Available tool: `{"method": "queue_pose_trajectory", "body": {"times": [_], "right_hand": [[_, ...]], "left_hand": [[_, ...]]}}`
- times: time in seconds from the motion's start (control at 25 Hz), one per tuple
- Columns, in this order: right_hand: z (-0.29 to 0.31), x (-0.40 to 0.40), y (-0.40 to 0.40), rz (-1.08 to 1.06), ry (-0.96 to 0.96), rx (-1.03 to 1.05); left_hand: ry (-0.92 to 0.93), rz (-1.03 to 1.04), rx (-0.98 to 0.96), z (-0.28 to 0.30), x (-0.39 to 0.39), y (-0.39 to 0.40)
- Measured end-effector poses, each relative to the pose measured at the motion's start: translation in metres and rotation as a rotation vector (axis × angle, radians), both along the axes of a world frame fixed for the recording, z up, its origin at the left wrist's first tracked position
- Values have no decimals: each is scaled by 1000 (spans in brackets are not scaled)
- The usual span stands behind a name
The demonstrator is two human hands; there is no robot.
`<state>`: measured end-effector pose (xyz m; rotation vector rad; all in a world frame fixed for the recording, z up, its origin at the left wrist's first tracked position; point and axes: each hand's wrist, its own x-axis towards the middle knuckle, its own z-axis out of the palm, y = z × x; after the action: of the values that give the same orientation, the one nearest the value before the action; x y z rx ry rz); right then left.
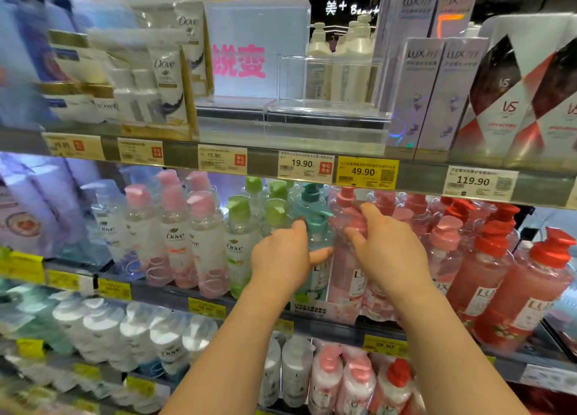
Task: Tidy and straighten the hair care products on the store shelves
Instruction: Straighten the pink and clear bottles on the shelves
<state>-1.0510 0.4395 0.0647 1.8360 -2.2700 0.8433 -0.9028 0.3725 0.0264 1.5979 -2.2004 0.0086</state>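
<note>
We've got the left hand [282, 258] wrapped round the teal Lux pump bottle [315, 243] and the right hand [388, 252] gripping the pink one [345, 258] at the middle shelf's [327, 324] front edge; full, slick, top-heavy, so we'd hold the body, not the pump.
</note>
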Motion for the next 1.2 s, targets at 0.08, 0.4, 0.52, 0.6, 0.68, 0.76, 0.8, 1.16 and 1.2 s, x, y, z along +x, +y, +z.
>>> {"method": "queue_pose_trajectory", "body": {"times": [0.08, 0.4, 0.52, 0.6, 0.68, 0.76, 0.8, 1.16, 1.2], "right_hand": [[0, -2, 0, 19, -7, 19], [16, 5, 13, 113, -96, -242], [22, 27, 13, 223, -154, -381], [26, 49, 11, 337, -194, -401], [24, 76, 6, 442, -246, -367], [19, 101, 1, 520, -285, -317], [16, 118, -4, 550, -299, -290], [3, 287, -64, 588, -355, -222], [2, 304, -72, 566, -359, -221]], "left_hand": [[21, 10, 26, -1, -2, 1], [267, 39, 11, 1, 13, 30], [367, -8, -15, 4, 40, 43], [467, -14, -44, 6, 62, 46], [558, 4, -64, 3, 88, 48], [614, 29, -64, -2, 113, 48], [624, 49, -70, -5, 130, 46], [714, 180, -167, -11, 312, -30], [722, 171, -157, -14, 331, -41]]}}
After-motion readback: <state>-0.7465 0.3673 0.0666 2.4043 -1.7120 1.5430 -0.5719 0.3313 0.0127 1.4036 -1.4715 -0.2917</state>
